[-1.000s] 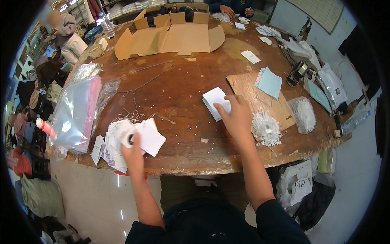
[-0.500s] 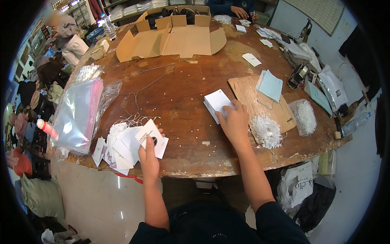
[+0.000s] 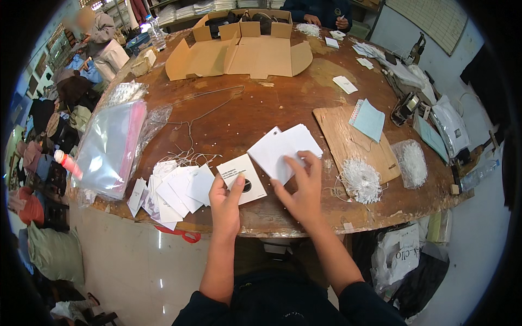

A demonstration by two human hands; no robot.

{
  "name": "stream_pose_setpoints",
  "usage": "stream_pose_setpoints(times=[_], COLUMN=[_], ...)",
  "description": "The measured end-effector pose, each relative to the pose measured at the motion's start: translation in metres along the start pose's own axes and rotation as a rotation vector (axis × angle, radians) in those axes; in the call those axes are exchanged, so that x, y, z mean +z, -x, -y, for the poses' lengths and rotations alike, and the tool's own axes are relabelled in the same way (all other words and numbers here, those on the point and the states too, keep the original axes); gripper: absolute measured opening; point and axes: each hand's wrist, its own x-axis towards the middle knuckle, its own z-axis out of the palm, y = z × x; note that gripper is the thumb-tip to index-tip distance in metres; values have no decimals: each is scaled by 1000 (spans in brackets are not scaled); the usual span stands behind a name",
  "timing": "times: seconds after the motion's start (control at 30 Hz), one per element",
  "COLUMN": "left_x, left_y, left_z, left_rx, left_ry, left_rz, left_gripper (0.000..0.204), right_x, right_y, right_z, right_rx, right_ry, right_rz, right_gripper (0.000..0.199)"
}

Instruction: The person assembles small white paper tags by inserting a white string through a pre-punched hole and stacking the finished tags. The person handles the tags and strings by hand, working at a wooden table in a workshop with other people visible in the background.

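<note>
My left hand (image 3: 225, 209) pinches a square cream-white hang tag (image 3: 251, 189) between thumb and fingers. The tag bears small print and a black round mark. Just beyond it, a fanned-out stack of plain white tags (image 3: 283, 146) lies on the table, a hole showing in one corner. My right hand (image 3: 304, 193) is over the near side of this stack, fingers apart, fingertips touching the upper tags. To the left of my left hand is a loose heap of white tags (image 3: 173, 191), with white strings (image 3: 187, 158) along its far side.
A wooden board (image 3: 340, 130) carries a light-blue piece (image 3: 370, 120) and a white string bundle (image 3: 361, 182); a bagged bundle (image 3: 412, 164) lies beside it. Clear plastic bags (image 3: 109, 152) sit left. An open cardboard box (image 3: 258, 57) stands at the back, near another person's hand (image 3: 312, 20).
My left hand has moved right with the tag, nearer my right hand. The white stack has shifted left and fanned out, and my right hand's fingers have spread over it.
</note>
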Motion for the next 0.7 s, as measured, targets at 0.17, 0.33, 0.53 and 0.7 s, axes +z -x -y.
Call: stream_pose_setpoints(times=[0.17, 0.33, 0.53, 0.7], left_x=[9, 16, 18, 15], left_y=[1, -2, -3, -4], left_z=[3, 8, 7, 2], left_rx=[16, 46, 34, 32], left_ry=[42, 91, 156, 210], left_rz=[-25, -92, -158, -181], left_gripper=[37, 35, 28, 28], right_x=[11, 17, 19, 14], right_y=[20, 22, 24, 21], right_z=[7, 5, 5, 5], right_rx=[-109, -149, -80, -28], right_ry=[-65, -83, -120, -43], right_rz=[-3, -58, -52, -89], right_gripper=[61, 61, 61, 59])
